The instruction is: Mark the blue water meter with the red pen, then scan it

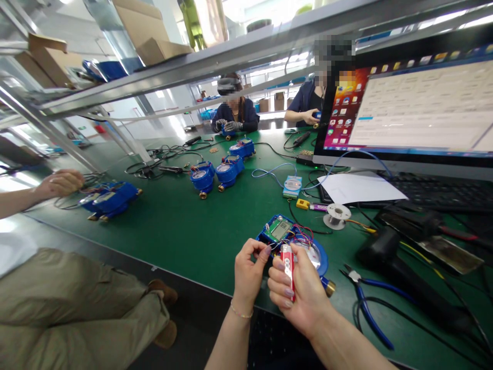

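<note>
A blue water meter [283,231] with an open electronics compartment, a small display and loose red wires lies on the green mat [185,226] near its front edge. My right hand [298,290] is closed around a red and white cylindrical battery [287,264], held upright just in front of the meter. My left hand [250,270] pinches thin wires at the meter's left side; its fingertips are pressed together.
Blue-handled pliers [364,300] lie right of the meter. A solder spool [336,213], paper, keyboard and monitor [416,103] stand to the right. More blue meters [215,174] sit mid-table. A seated person's hand [59,184] rests by meters at left; two people work at the far side.
</note>
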The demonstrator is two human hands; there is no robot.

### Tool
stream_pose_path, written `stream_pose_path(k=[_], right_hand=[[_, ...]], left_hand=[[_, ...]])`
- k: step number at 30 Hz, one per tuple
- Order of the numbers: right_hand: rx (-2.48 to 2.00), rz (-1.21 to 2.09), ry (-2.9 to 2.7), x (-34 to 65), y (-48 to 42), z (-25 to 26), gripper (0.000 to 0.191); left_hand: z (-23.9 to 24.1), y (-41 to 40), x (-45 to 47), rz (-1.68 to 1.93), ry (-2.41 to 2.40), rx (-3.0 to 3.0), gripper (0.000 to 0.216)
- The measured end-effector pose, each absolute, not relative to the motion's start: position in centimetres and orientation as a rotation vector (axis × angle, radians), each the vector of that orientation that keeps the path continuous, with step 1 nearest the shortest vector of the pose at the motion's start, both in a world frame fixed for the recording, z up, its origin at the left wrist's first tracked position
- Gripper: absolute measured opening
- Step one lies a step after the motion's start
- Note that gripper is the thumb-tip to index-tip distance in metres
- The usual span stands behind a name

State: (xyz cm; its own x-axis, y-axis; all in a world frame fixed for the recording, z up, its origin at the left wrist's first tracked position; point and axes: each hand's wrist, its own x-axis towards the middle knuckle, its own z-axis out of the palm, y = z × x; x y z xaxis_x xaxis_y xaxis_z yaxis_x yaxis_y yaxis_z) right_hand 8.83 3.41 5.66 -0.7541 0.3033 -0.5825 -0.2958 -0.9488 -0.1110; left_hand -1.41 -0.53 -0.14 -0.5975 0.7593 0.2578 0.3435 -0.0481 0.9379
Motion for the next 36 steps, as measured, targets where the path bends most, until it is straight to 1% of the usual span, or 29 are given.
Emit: stream_pose_path(k=[8,17,28,36], right_hand=[[-0.892,2.637,-0.024,8.67,3.35,5.63,0.052],[-0.950,2.756,-0.113,8.99,3.77,5.49,0.052],[-0.960,2.847,-0.191,9.52,4.15,5.26,0.058],[-0.943,2.793,-0.177,9.25,4.04,5.33,0.052]], left_hand=[[-0.16,-0.55,-1.41,1.682,1.893,1.170,0.022],[-0.10,-0.54,-1.36,1.690,1.874,1.158,0.022],[0.18,-0.45,-1.39,1.682,1.874,1.146,0.021],[-0.03,-0.42,-1.35,1.665,1.904,1.173,0.022]])
